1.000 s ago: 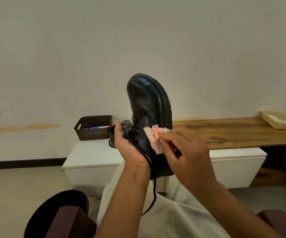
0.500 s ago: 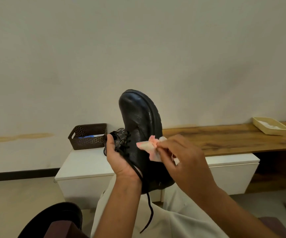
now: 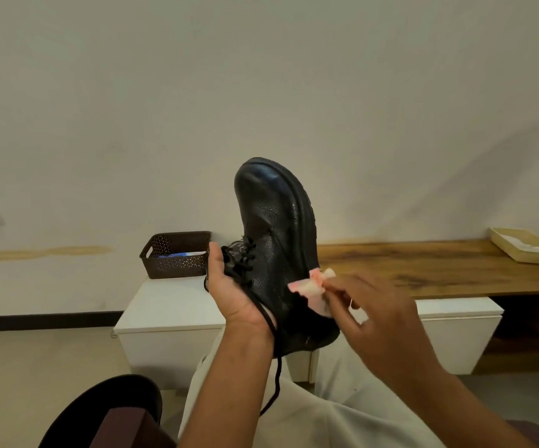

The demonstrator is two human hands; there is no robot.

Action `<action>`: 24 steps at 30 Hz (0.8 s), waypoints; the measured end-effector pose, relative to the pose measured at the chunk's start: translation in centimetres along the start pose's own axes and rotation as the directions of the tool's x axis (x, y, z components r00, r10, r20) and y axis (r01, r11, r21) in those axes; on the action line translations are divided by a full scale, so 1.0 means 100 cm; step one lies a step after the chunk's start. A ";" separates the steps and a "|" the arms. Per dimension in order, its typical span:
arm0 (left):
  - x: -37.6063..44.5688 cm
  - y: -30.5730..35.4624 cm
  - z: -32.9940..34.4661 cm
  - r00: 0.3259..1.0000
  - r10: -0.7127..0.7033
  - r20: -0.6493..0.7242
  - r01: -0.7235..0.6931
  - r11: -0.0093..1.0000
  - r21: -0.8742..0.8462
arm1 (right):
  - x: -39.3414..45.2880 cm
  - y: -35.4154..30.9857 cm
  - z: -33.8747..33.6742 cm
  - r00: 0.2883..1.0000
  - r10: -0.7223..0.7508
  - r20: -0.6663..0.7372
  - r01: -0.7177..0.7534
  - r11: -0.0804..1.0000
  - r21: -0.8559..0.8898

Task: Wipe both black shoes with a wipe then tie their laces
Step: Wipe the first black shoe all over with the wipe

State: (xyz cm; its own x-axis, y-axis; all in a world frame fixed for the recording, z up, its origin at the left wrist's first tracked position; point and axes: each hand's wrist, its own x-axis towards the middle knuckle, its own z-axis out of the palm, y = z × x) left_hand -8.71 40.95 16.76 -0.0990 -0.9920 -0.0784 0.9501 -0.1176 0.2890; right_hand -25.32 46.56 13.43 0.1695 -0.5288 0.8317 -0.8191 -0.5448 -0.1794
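Head view: left hand grips the grained black leather lace-up shoe at its laces, toe up above the lap, likely exposing its side. Right hand pinches a crumpled pink-white wipe against that side, wiping.

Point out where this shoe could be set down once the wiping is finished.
Bare patches: the white cabinet top between the brown basket and the left hand, and the wooden bench from the black shoe to the cream tray. Crowded: the lap, where both hands, the shoe, its loose lace and the pink wipe meet.
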 end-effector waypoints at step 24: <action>0.007 0.020 0.022 0.981 0.151 -0.118 -0.149 0.989 0.023 | -0.043 -0.017 -0.016 0.872 0.488 0.033 -0.476 0.832 0.284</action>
State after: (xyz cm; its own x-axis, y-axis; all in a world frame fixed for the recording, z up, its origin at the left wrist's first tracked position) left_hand -7.56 39.88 19.38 0.0811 -0.9860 -0.1460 0.9472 0.0307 0.3193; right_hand -25.55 50.77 11.00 -0.2335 -0.7486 0.6205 -0.6070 -0.3863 -0.6945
